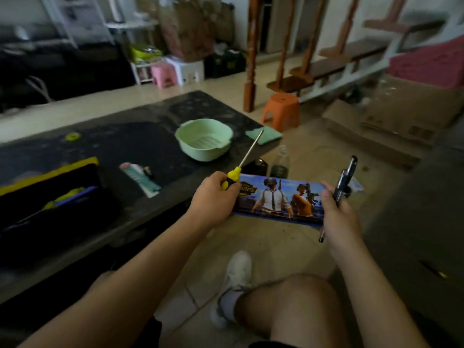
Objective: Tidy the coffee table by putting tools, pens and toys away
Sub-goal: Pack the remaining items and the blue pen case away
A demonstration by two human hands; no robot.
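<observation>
- The left hand (213, 197) grips a screwdriver (247, 156) by its yellow handle.
- The right hand (336, 212) holds dark pens (345, 179).
- A printed pencil case (276, 199) spans both hands, beyond the coffee table's (140, 136) right edge.
- A green bowl (200, 154) sits near its far right corner.

One wide-angle view looks from the person's head, forward and down, close above the left hand (213, 199) and right hand (339, 212). The tabletop (140, 136) fills its left half; right of the tabletop lies floor (288, 242), beyond it a blurred room.
</observation>
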